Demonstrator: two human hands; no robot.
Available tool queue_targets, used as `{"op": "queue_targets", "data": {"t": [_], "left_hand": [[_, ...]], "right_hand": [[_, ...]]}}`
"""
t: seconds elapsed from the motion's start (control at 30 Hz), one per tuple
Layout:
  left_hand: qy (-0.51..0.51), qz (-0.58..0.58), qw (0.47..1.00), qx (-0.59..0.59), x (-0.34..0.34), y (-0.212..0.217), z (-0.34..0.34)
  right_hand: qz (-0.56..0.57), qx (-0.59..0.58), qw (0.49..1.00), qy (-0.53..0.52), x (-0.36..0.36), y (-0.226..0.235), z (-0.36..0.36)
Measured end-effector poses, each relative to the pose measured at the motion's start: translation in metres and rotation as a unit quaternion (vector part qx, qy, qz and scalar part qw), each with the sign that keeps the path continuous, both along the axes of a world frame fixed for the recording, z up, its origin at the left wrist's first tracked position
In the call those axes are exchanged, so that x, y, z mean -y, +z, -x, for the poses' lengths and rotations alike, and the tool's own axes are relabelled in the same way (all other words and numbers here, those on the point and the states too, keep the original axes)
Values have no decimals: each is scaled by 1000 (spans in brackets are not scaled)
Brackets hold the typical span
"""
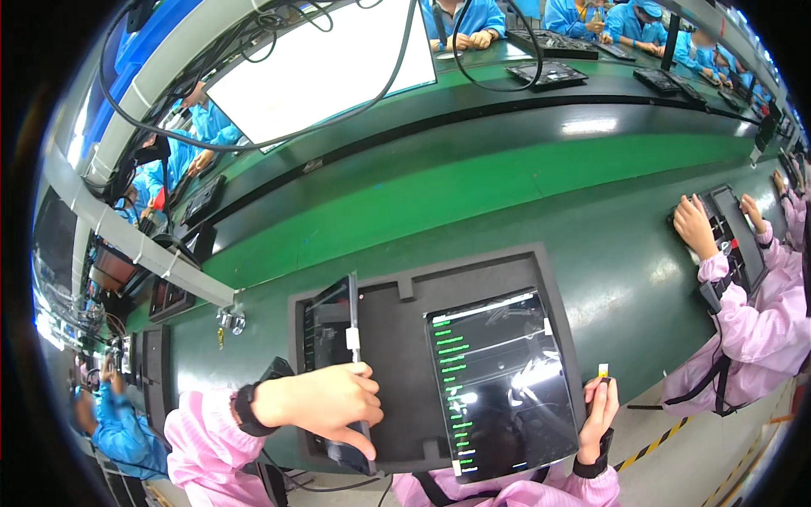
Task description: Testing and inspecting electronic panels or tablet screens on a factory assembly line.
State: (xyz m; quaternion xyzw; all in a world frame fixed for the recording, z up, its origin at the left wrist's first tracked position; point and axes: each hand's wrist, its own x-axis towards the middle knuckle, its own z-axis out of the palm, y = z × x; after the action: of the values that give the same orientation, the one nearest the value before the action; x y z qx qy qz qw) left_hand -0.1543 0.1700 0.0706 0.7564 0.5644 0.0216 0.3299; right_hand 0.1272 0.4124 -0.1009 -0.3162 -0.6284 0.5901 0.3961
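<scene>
Lit tablet (507,380) lies over the tray's (397,334) right half, its near end overhanging the tray's near edge; a bump might slide it off. Tilted tablet (332,319), at the tray's left edge, could drop if the left hand (325,401) slackens: palm down, fingers curled over the raised edge, thumb spread. Right hand (598,414), beside the tray's right edge, pinches 1 yellow-topped piece (603,372).

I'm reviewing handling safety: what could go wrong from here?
The left hand grips a steeply tilted tablet at the left side of the foam tray; a slip might let it topple. The lit tablet appears to extend past the tray's near edge, so a bump could shift it. The small yellow-and-white item in the right hand might drop.
</scene>
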Motion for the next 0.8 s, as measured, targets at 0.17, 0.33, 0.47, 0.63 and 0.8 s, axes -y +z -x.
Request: {"op": "queue_targets", "data": {"t": [0.17, 0.33, 0.47, 0.63, 0.8], "left_hand": [[-42, 2, 999, 16, -18, -38, -3], [-35, 25, 998, 48, -31, -38, 2], [-13, 32, 995, 93, -34, -31, -2], [4, 21, 997, 74, -16, -40, -36], [69, -4, 994, 88, -2, -63, -55]], "right_hand": [[7, 12, 1000, -8, 1, -1, -1], [13, 0, 1000, -5, 1, -1, 0], [26, 4, 1000, -7, 2, 0, -1], [15, 7, 1000, -1, 2, 0, -1], [6, -6, 1000, 5, 1, -2, -1]]}}
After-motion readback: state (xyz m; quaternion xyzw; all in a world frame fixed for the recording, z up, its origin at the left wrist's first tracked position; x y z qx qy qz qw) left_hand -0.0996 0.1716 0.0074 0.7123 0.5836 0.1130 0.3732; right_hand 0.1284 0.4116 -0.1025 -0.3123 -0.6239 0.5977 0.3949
